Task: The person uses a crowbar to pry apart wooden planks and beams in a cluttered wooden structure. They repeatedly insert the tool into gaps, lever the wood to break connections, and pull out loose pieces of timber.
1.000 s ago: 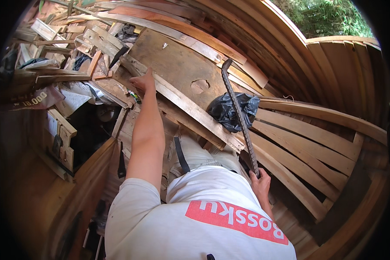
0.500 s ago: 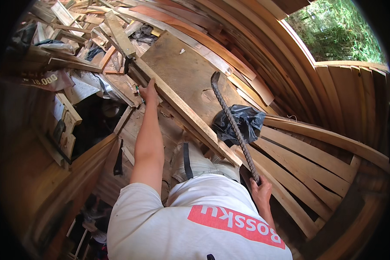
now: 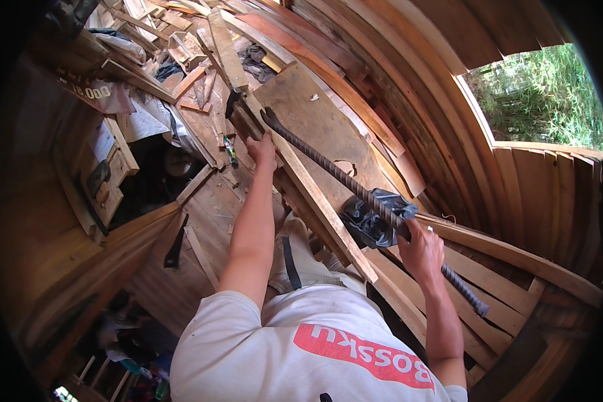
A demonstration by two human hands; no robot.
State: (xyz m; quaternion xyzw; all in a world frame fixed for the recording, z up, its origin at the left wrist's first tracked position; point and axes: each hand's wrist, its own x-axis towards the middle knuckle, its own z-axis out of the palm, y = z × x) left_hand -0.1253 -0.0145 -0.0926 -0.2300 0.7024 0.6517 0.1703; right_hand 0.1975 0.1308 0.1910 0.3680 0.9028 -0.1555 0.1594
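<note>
My right hand (image 3: 422, 251) is closed round a long, ribbed steel crowbar (image 3: 342, 175). The lower end of the bar sticks out past my wrist. Its bent, flattened tip lies over the far part of a wooden beam (image 3: 328, 214); whether the two touch I cannot tell. My left hand (image 3: 262, 149) grips the left side of that beam, its fingers partly hidden. The beam slants from far left down to near my waist. A dark metal piece (image 3: 232, 104) sits against the beam beyond my left hand. Close by lies a small green tube (image 3: 231, 153).
A brown board (image 3: 308, 114) lies beyond the beam, with a black plastic bag (image 3: 375, 218) near its lower corner. Scrap wood (image 3: 194, 80) is heaped at far left, above a dark opening (image 3: 157, 177) in the boards. Slatted planks (image 3: 489, 268) stretch to the right, below a window opening (image 3: 536, 100).
My right hand has moved up and forward, now holding the crowbar farther from its lower end. The bar's bent tip has swung left over the beam. My left hand stays on the beam.
</note>
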